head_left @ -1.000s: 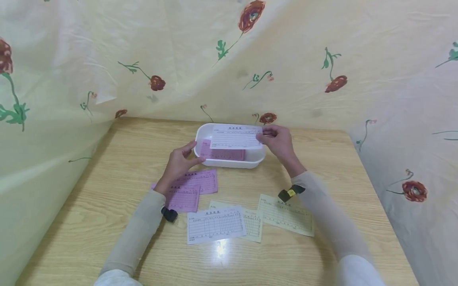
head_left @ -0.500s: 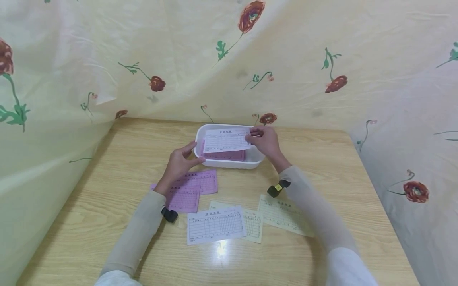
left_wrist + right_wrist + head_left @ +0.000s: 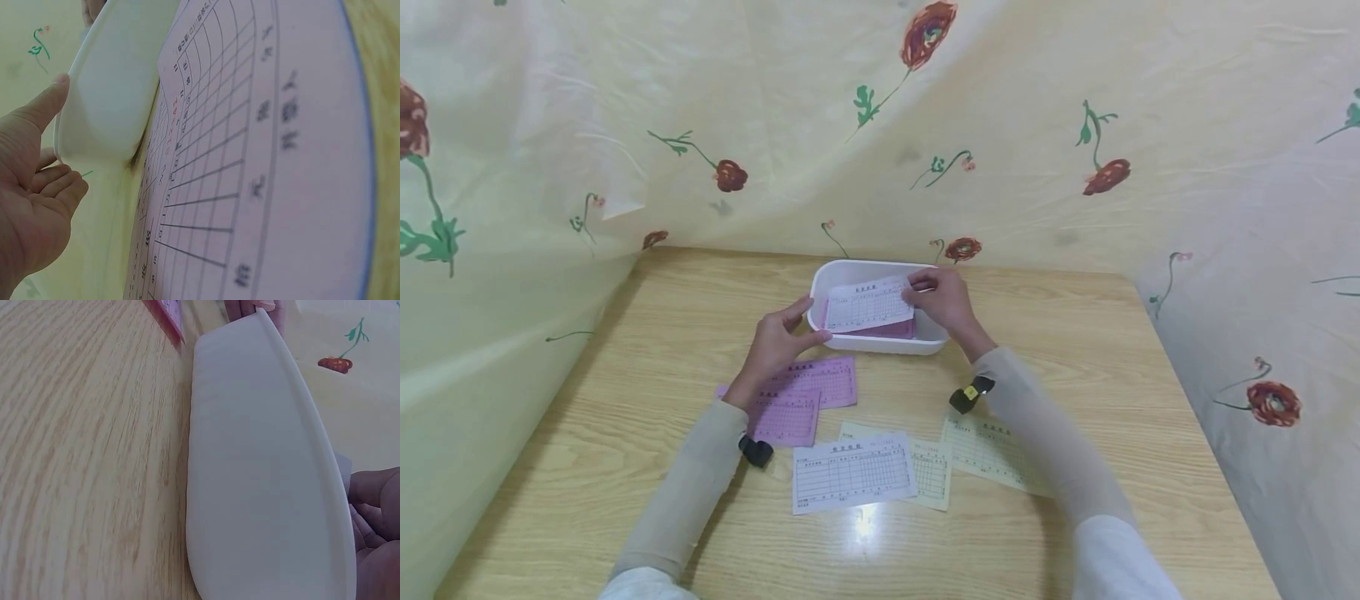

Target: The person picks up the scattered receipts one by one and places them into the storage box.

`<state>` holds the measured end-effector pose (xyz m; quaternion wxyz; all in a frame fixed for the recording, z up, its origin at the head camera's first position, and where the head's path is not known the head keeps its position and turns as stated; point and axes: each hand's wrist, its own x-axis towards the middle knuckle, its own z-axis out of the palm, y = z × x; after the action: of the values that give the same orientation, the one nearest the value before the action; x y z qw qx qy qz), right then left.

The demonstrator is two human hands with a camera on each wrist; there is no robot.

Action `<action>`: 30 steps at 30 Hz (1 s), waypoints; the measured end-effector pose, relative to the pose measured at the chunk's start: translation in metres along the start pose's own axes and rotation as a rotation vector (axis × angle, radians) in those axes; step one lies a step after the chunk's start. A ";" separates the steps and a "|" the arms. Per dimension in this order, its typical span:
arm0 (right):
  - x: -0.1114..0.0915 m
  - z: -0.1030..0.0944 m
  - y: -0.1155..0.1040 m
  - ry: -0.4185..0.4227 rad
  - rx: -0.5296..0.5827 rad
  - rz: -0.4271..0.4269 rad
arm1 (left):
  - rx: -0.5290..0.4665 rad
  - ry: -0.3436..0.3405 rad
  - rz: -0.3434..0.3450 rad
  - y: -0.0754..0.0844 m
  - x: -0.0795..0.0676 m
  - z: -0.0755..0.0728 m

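My right hand (image 3: 946, 298) pinches the right end of a white printed form slip (image 3: 867, 305). The slip sits tilted within the white plastic tray (image 3: 887, 344), overlapping a pink slip (image 3: 891, 330) inside it. With thumb and fingers spread round the tray's left end, my left hand (image 3: 775, 340) holds its rim. In the left wrist view, one fingertip of the left hand (image 3: 37, 169) meets the rim, and a pink slip fills the foreground. The tray wall (image 3: 262, 456) hides most of the right hand (image 3: 375, 519) in the right wrist view.
On the wooden table (image 3: 625, 400), two pink slips (image 3: 833, 383) lie by the left forearm. Nearer the front, a white slip (image 3: 850, 473) overlaps a pale green slip (image 3: 934, 475). Another pale green slip (image 3: 988, 454) lies partly under the right forearm. Flowered cloth (image 3: 790, 125) surrounds the table.
The right hand has moved left and down with the white slip, bringing it lower into the tray over the pink one. The left hand has stayed on the tray.
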<state>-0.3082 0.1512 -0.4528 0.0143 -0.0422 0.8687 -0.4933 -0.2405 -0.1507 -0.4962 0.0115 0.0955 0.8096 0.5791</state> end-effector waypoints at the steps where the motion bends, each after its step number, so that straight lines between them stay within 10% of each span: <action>1: 0.000 0.000 -0.001 -0.002 -0.007 -0.002 | 0.000 0.001 -0.001 0.000 0.000 0.000; 21: 0.003 -0.014 -0.001 -0.043 -0.110 -0.023 | 0.006 -0.003 -0.011 0.004 0.001 0.003; 30: -0.008 -0.039 -0.011 -0.018 -0.069 -0.203 | 0.005 0.003 0.001 0.006 -0.002 0.002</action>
<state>-0.3024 0.1797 -0.4231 -0.0296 -0.1349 0.8763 -0.4616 -0.2379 -0.1471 -0.4916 0.0100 0.0950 0.8109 0.5774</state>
